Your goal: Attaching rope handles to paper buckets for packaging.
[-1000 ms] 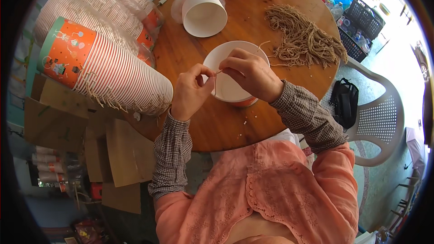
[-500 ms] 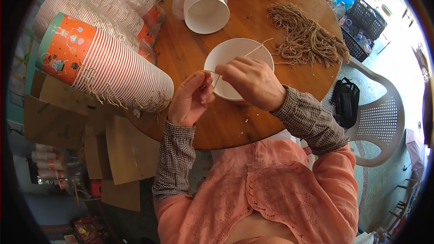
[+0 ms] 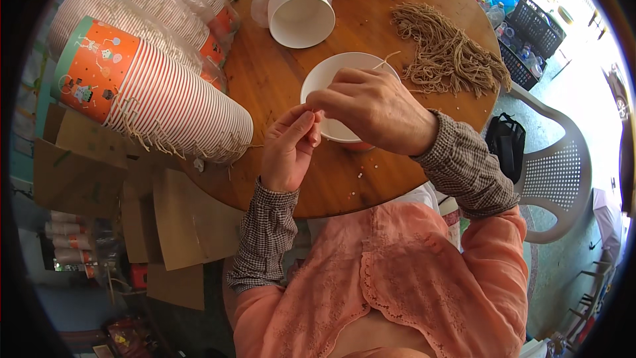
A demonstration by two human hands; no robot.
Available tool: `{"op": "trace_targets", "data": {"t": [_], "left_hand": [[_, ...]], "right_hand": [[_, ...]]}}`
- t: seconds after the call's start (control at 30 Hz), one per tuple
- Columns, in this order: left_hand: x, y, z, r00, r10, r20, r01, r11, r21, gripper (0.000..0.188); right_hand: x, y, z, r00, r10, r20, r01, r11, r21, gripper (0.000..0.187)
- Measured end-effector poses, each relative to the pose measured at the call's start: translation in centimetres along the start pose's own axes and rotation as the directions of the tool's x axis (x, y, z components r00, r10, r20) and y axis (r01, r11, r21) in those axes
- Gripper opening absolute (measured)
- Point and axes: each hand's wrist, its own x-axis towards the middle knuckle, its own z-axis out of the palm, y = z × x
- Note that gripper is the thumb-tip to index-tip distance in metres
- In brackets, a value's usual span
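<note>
My left hand (image 3: 290, 146) is closed, its thumb and fingertips pinched on a piece of string that is mostly hidden. Close against those fingertips, my right hand (image 3: 381, 107) is bent over with its fingers pinched on the same string. A tan end of the string (image 3: 389, 58) shows past the right knuckles, over the rim of a white paper bucket (image 3: 319, 78). This bucket stands under my hands with its mouth up, partly covered by the right hand. Both hands are at its near rim.
Left of my hands leans a long stack of orange paper buckets (image 3: 179, 96) with string loops along it. Another white bucket (image 3: 301, 18) lies tilted at the back. A heap of tan strings (image 3: 447, 50) covers the table's right. Cardboard boxes (image 3: 189, 225) stand below left; a plastic chair (image 3: 560, 172) is at right.
My hands have come closer together, so the string between them is now hidden. The right hand has shifted slightly right, and the left forearm has moved inward.
</note>
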Motion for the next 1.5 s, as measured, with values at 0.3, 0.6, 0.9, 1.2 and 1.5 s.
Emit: {"op": "trace_targets", "data": {"t": [0.3, 0.6, 0.9, 1.2, 1.5], "left_hand": [[-0.3, -0.1, 0.3, 0.996, -0.081, 0.047, 0.073, 0.986, 0.153, 0.014], [-0.3, -0.6, 0.6, 0.998, 0.04, -0.04, -0.03, 0.973, 0.228, 0.017], [0.2, -1.4, 1.5, 0.958, 0.284, -0.052, -0.232, 0.865, 0.445, 0.015], [0.3, -1.9, 2.4, 0.955, 0.283, -0.091, -0.237, 0.909, 0.344, 0.012], [0.3, -2.4, 1.9, 0.937, 0.346, -0.05, -0.284, 0.836, 0.469, 0.013]], "right_hand": [[0.7, 1.5, 1.8, 0.996, -0.091, -0.007, 0.091, 0.995, 0.037, 0.027], [-2.3, 1.1, 2.4, 0.89, 0.442, 0.113, -0.424, 0.711, 0.561, 0.014], [-2.7, 0.2, 3.9, 0.908, 0.329, -0.259, -0.261, 0.928, 0.265, 0.009], [-3.4, 0.1, 4.6, 0.89, 0.374, -0.262, -0.258, 0.885, 0.387, 0.011], [-3.5, 0.2, 4.6, 0.879, 0.371, -0.298, -0.235, 0.883, 0.407, 0.009]]}}
